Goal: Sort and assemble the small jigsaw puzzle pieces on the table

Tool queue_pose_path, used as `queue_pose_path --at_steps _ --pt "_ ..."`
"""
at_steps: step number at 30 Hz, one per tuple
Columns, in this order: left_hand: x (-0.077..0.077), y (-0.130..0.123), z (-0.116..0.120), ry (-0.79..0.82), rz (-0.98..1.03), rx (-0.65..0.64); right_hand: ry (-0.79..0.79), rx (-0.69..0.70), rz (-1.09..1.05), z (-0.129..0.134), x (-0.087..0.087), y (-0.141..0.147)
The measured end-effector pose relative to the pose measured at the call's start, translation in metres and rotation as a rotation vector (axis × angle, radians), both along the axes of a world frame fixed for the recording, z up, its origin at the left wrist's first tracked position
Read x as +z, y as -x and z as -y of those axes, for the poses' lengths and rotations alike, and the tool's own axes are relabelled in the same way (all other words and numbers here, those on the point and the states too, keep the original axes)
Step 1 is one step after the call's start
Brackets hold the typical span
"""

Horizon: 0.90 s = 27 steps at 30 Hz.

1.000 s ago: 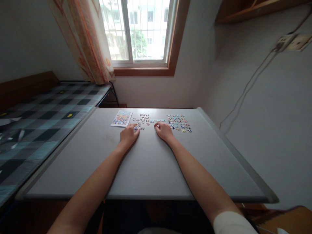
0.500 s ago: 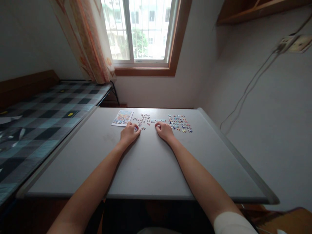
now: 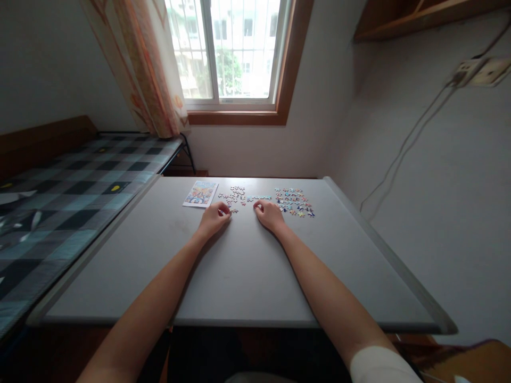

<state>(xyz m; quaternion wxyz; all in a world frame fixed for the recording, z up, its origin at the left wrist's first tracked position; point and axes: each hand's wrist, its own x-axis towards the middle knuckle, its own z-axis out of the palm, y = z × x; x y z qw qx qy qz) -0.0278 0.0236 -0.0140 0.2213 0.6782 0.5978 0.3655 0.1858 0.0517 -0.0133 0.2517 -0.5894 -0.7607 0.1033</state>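
My left hand (image 3: 215, 218) rests on the table with thumb and index finger pinched together. Its fingertips are beside a few loose jigsaw puzzle pieces (image 3: 235, 211); what the pinch holds, if anything, is too small to make out. My right hand (image 3: 269, 214) lies on the table with curled fingers, just in front of a joined strip of puzzle pieces (image 3: 259, 198). Whatever is under its fingertips is hidden. Loose puzzle pieces (image 3: 237, 190) are scattered beyond my left hand. A larger group of pieces (image 3: 295, 199) spreads to the right of my right hand.
A printed picture card (image 3: 200, 193) lies behind my left hand on the grey-white table (image 3: 247, 276). A bed with a checked cover (image 3: 88, 186) stands along the left. Ahead is a window (image 3: 227, 53) with a curtain (image 3: 147, 69); a cable (image 3: 399, 151) hangs on the right wall.
My left hand has shifted slightly to the right, and its thumb and finger have drawn closer together by the front pieces. The right hand has hardly moved.
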Motion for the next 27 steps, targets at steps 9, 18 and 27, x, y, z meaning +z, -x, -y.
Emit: queue_pose_path --at_steps 9,18,27 --pt "0.006 -0.020 0.009 0.075 0.553 -0.034 -0.018 0.157 -0.441 0.001 0.000 0.013" --pt "-0.003 -0.021 0.009 0.025 0.564 -0.045 0.107 0.424 -0.481 0.009 -0.005 0.023" --pt "-0.004 -0.024 0.011 0.015 0.479 -0.085 0.113 0.415 -0.504 0.008 -0.002 0.021"
